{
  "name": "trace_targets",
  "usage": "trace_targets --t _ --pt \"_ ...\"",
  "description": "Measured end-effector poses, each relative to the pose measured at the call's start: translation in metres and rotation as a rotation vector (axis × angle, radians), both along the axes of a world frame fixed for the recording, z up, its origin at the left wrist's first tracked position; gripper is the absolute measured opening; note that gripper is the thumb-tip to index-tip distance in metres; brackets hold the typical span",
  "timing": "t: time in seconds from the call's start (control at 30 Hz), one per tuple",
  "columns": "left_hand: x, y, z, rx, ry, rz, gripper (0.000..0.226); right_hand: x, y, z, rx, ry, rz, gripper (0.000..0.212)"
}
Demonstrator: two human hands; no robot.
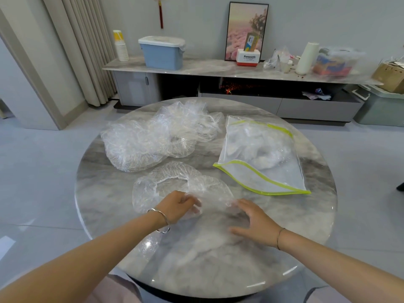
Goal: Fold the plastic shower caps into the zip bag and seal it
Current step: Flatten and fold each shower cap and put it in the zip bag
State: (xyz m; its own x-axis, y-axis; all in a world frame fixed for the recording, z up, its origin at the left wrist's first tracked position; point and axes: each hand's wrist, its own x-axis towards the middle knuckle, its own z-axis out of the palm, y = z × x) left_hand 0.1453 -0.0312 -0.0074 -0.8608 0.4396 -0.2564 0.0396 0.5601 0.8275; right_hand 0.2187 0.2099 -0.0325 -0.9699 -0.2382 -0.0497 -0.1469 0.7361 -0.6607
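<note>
A clear plastic shower cap (175, 182) lies spread in front of me on the round marble table (306, 226). My left hand (178, 206) has its fingers curled on the cap's near edge. My right hand (251, 221) lies flat with fingers spread, its fingertips touching the same edge further right. A pile of several more clear caps (157, 134) sits at the table's far left. To the right lies a zip bag (262, 156) with a yellow-green zip strip; its mouth faces me and gapes open, and crumpled clear plastic sits inside it.
A long low cabinet (196, 68) runs along the wall behind the table, with a blue bin (161, 53), stacked cups (120, 45), a framed picture (247, 29) and assorted clutter on it. Curtains (87, 51) hang at the left. Grey floor surrounds the table.
</note>
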Motion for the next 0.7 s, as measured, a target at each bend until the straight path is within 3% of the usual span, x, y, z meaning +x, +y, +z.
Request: trace_targets --t 0.07,0.13,0.2,0.37,0.53,0.6,0.7 --pt "-0.001 0.000 -0.001 -0.023 -0.003 -0.022 0.028 -0.001 -0.005 -0.001 -0.186 -0.006 -0.153 0.004" --pt "-0.002 0.000 -0.002 -0.074 0.017 -0.026 0.027 -0.005 -0.006 -0.001 -0.347 -0.063 -0.298 0.018" --pt "-0.004 -0.001 -0.005 -0.152 0.048 -0.031 0.023 -0.008 -0.004 0.001 -0.385 -0.103 -0.395 0.018" --pt "-0.003 -0.002 -0.013 -0.278 0.059 -0.039 0.015 -0.010 0.004 -0.009 -0.097 -0.076 -0.424 0.017" --pt "0.000 0.000 -0.011 -0.451 0.266 -0.027 0.004 -0.012 0.003 -0.008 -0.022 -0.091 -0.439 0.014" --pt "0.004 0.002 -0.018 -0.467 0.419 -0.023 0.020 -0.012 0.003 -0.007 -0.010 -0.088 -0.438 0.015" --pt "0.011 0.010 -0.025 -0.336 0.683 -0.151 0.055 -0.013 0.001 -0.007 0.008 -0.083 -0.422 0.018"
